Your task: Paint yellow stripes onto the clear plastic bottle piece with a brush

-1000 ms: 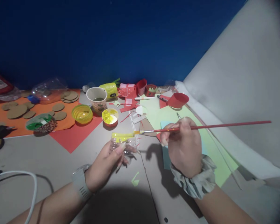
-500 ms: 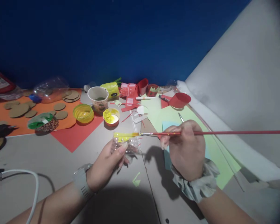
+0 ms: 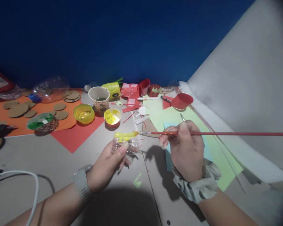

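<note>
At the far left of my head camera view, I see flat cardboard discs [image 3: 18,110] lying on an orange sheet [image 3: 68,124], and at the front edge of this sheet stands a small patterned bowl with green paint [image 3: 37,124]. To the right of it comes a see-through bowl [image 3: 84,117] coloured yellow, then a paper cup [image 3: 99,103] with dark liquid, and just in front of this cup a small red cup [image 3: 112,124] with yellow paint on its inner side. Nearer to me, the left hand [image 3: 108,163] is closed around a clear plastic piece [image 3: 130,142], with the thumb on the near side, and it keeps the piece over the worktop [image 3: 85,157]. The piece is short, ribbed and shiny; its upper edge carries a bright yellow, rather wet-looking band, while the lower part is bare and I can see the fingers through it. At the right end of this band are the yellow bristles of a thin red paintbrush [image 3: 212,134], which seem to touch it. The right hand [image 3: 187,153] pinches the brush by its handle, almost level, above a blue sheet [image 3: 168,160] and a light green sheet [image 3: 223,169].
</note>
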The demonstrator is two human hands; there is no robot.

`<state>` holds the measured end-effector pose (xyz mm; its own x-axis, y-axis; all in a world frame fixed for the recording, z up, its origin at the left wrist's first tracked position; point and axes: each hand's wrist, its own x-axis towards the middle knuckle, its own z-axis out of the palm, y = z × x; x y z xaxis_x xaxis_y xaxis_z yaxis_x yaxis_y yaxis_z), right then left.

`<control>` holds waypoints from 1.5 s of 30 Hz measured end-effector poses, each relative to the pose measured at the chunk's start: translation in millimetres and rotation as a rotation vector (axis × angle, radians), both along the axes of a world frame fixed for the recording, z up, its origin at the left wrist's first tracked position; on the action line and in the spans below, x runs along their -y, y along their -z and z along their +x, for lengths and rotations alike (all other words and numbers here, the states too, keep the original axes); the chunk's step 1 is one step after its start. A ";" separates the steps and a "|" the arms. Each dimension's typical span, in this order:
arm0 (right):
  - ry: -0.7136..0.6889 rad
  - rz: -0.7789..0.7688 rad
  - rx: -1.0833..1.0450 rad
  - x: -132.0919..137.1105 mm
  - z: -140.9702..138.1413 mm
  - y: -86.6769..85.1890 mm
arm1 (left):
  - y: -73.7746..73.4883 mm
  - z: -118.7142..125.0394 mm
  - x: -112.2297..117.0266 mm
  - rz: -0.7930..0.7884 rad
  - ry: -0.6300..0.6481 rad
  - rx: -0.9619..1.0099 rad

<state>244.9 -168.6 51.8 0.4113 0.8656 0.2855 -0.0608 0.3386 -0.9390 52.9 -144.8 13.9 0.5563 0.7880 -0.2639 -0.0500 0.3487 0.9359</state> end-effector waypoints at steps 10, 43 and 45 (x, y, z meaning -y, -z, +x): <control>0.037 0.059 -0.004 0.7 0.6 -0.5 | 1.4 1.2 -1.2 -0.009 0.007 0.004; 0.078 -0.010 0.048 2.7 0.1 -2.0 | -0.4 2.4 -0.6 -0.055 -0.041 0.020; 0.093 0.002 0.045 2.4 0.2 -2.0 | -0.8 2.3 -0.6 -0.047 -0.024 0.018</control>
